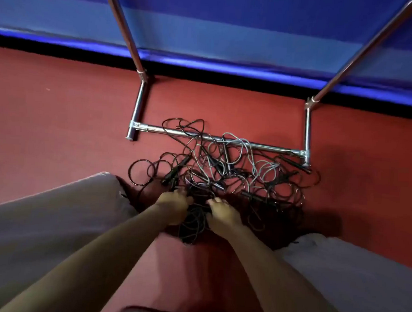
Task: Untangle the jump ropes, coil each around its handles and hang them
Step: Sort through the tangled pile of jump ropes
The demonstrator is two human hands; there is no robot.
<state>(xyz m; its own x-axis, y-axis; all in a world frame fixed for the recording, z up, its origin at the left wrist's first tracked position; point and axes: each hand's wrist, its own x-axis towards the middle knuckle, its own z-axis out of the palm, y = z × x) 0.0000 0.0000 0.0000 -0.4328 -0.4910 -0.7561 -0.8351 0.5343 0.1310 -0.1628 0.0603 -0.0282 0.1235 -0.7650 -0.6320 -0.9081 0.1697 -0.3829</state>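
Two hands: left hand (174, 203) and right hand (221, 211), fingers curled into a dark rope bundle (193, 223) between them. Just beyond, the tangled jump ropes (223, 171); perhaps seven handles. One metal rack (225, 140) behind.

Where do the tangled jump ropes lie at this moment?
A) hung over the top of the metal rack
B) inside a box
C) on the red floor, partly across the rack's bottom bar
C: the jump ropes lie heaped on the red floor, some loops crossing the rack's bottom bar.
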